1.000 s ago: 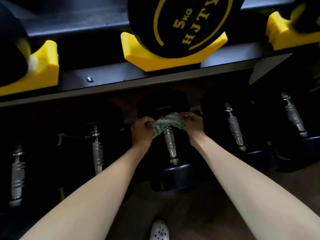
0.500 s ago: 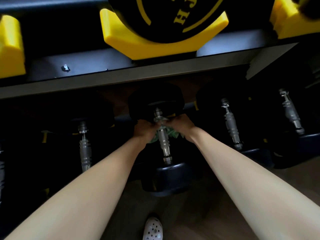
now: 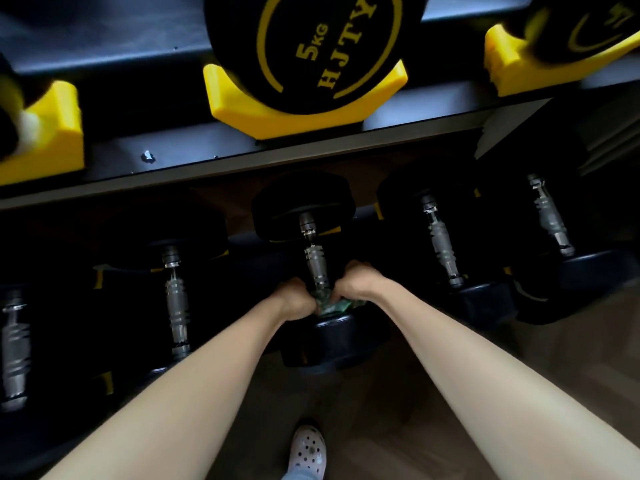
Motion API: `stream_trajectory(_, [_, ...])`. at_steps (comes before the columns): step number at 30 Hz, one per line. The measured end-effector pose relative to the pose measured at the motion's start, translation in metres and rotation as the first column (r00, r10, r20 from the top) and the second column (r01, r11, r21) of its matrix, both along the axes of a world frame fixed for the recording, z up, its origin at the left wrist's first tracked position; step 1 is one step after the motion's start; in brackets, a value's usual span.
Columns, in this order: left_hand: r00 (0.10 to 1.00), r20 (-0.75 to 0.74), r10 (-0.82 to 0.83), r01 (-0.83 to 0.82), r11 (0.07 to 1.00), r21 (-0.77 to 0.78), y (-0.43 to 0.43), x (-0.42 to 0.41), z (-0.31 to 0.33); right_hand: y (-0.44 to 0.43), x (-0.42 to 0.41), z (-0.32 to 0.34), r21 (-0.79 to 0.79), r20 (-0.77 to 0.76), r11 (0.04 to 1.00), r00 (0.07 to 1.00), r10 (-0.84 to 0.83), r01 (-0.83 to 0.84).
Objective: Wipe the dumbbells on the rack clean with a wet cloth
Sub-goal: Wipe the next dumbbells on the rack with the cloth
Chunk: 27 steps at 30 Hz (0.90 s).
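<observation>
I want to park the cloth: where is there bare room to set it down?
Bare shelf lies between the left cradle and the middle cradle, around the bolt; also floor right of the shoe. The lower row of dumbbells is crowded; left hand and right hand grip the cloth there.

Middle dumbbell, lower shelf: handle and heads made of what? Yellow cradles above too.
Handle: looks like chromed steel, bright glints and machined rings. Near head: matte black, probably rubber coating, dull soft sheen. Yellow cradle: likely moulded plastic, uniform colour, smooth rounded edges.
</observation>
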<state>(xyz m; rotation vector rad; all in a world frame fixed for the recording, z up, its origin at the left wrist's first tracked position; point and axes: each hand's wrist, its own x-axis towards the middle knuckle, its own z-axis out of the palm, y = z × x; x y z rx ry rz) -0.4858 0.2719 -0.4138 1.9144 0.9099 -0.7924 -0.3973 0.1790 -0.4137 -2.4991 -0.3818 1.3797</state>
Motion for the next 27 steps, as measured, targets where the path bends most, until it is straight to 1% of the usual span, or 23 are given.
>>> stream_trajectory(4, [0.999,-0.028,0.02,-0.022,0.997,-0.07,0.004,-0.005,0.027,-0.008,-0.005,0.02,0.071,-0.068,0.992,0.992,-0.104,0.109])
stream_trajectory(7, [0.999,-0.001,0.047,-0.047,0.996,-0.076,0.006,-0.012,0.042,-0.012,-0.012,0.036,0.123,-0.123,0.973,0.976,-0.179,0.193])
stream_trajectory(10, [0.999,0.041,0.022,-0.019,0.998,-0.058,0.005,-0.024,0.056,-0.015,-0.021,0.055,0.138,-0.158,0.968,0.969,-0.189,0.212])
stream_trajectory(12, [0.999,0.035,-0.006,0.009,0.997,-0.082,0.004,-0.029,0.07,-0.019,-0.026,0.075,0.128,-0.208,0.968,0.96,-0.185,0.215])
stream_trajectory(14, [1.0,0.019,-0.007,0.009,0.992,-0.124,0.004,-0.031,0.086,-0.026,-0.027,0.096,0.118,-0.267,0.967,0.945,-0.189,0.226])
stream_trajectory(15, [0.999,0.022,0.029,-0.025,0.984,-0.176,0.003,-0.031,0.095,-0.031,-0.026,0.106,0.126,-0.282,0.959,0.936,-0.212,0.255])
stream_trajectory(16, [0.997,0.04,0.066,-0.055,0.971,-0.235,0.001,-0.03,0.107,-0.039,-0.026,0.118,0.155,-0.29,0.936,0.92,-0.264,0.318])
stream_trajectory(18, [0.986,0.084,0.143,-0.108,0.939,-0.328,-0.007,-0.027,0.132,-0.054,-0.028,0.139,0.249,-0.341,0.842,0.857,-0.387,0.479])
stream_trajectory(21, [0.971,0.17,0.166,-0.096,0.929,-0.357,-0.027,-0.017,0.174,-0.082,-0.042,0.177,0.357,-0.451,0.646,0.73,-0.514,0.675])
stream_trajectory(24, [0.955,0.24,0.176,-0.059,0.902,-0.428,-0.057,-0.008,0.223,-0.115,-0.058,0.213,0.427,-0.546,0.369,0.56,-0.623,0.826])
stream_trajectory(26, [0.942,0.315,0.119,0.041,0.888,-0.458,-0.081,-0.005,0.254,-0.144,-0.069,0.237,0.458,-0.615,0.165,0.445,-0.651,0.874])
stream_trajectory(27, [0.931,0.357,0.076,0.108,0.877,-0.468,-0.096,-0.004,0.268,-0.161,-0.076,0.249,0.47,-0.631,0.084,0.401,-0.664,0.879])
